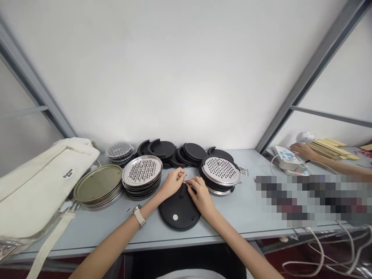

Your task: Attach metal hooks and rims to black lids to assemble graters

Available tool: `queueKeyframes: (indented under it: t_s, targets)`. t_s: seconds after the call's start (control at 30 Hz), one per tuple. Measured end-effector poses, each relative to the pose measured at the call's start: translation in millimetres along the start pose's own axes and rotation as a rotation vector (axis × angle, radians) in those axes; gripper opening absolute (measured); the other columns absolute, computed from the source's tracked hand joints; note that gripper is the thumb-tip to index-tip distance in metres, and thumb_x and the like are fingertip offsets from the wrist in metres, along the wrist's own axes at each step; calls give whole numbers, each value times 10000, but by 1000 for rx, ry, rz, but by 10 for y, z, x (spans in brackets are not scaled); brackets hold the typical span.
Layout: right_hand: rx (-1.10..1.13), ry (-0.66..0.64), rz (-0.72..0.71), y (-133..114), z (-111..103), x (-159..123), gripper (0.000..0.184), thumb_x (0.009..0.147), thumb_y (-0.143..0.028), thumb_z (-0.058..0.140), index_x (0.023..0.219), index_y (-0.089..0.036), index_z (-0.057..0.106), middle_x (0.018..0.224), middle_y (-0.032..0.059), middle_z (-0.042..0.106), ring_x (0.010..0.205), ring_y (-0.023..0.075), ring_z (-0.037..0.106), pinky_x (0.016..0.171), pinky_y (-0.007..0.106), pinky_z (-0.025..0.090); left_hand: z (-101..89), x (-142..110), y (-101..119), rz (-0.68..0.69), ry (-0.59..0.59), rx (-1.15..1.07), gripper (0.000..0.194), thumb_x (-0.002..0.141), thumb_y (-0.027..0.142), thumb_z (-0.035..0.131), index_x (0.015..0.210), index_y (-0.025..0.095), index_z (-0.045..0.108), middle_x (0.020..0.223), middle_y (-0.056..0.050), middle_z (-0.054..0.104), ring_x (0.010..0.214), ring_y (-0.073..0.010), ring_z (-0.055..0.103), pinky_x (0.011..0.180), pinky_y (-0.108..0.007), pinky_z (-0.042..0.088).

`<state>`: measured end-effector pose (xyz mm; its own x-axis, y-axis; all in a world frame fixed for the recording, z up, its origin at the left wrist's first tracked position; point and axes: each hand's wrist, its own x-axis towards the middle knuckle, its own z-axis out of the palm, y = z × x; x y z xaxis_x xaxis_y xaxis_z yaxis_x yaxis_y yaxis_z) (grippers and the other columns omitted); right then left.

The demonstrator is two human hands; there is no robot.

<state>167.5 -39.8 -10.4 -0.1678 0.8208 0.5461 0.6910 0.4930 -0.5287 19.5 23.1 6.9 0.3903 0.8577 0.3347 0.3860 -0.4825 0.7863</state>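
A round black plate point(180, 212) lies at the front of the table, with a white dot and a short black tab near its far edge. Both hands meet over that tab. My left hand point(173, 181) is closed in a pinch at the far rim, and a wristwatch is on that wrist. Opposite it, my right hand point(200, 192) pinches a thin shiny metal piece point(185, 182) beside the tab. Its shape is mostly hidden by the fingers, so I cannot tell its kind or whether my left fingers hold it too.
Left of the hands stand stacked grater discs point(142, 171) and olive metal plates point(98, 184), beside a cream bag point(46, 182). Black discs point(195, 152) line the wall. Another grater stack point(221, 169) and small metal hooks point(244, 171) sit right. Farther right, another person's hand point(300, 150) touches a white device.
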Motion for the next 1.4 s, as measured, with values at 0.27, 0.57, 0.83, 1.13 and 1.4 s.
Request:
queueKeyframes:
  t_s: [0.27,0.57,0.83,1.13,1.4]
  targets:
    - [28,2,23,-20,-17,7,132,910,-138,459,938,-206,569,861,58,572,848,232,513,776,372,449,-10,-14,-16,-21,-41,-111,133,860,262,557,782,158,585,721,-27,658,700,-151,637,651,-242,492]
    - [15,4,29,-22,-15,4,125,912,-145,450,858,-213,540,843,49,567,828,226,502,765,366,430,-36,-15,-42,-39,-44,-130,150,837,282,565,772,150,597,681,-18,629,631,-130,593,590,-222,468]
    - [-13,-4,17,-46,-34,10,106,904,-149,460,835,-219,500,814,34,560,801,213,511,740,342,436,-43,-33,-9,-32,-46,-130,141,835,281,569,773,159,601,690,-14,631,665,-142,605,604,-225,469]
    - [-178,-35,-15,15,1,-7,158,945,-160,396,843,-214,504,827,65,505,772,232,493,707,349,430,-33,-41,-29,-28,-60,-134,156,852,294,564,779,161,600,675,-6,611,653,-141,595,599,-223,460]
    - [-282,-97,-62,5,-62,-41,203,962,-127,377,906,-217,550,806,65,533,736,233,519,689,347,440,-40,-53,19,-20,-62,-142,163,850,302,585,779,158,612,709,-16,636,660,-147,601,605,-233,460]
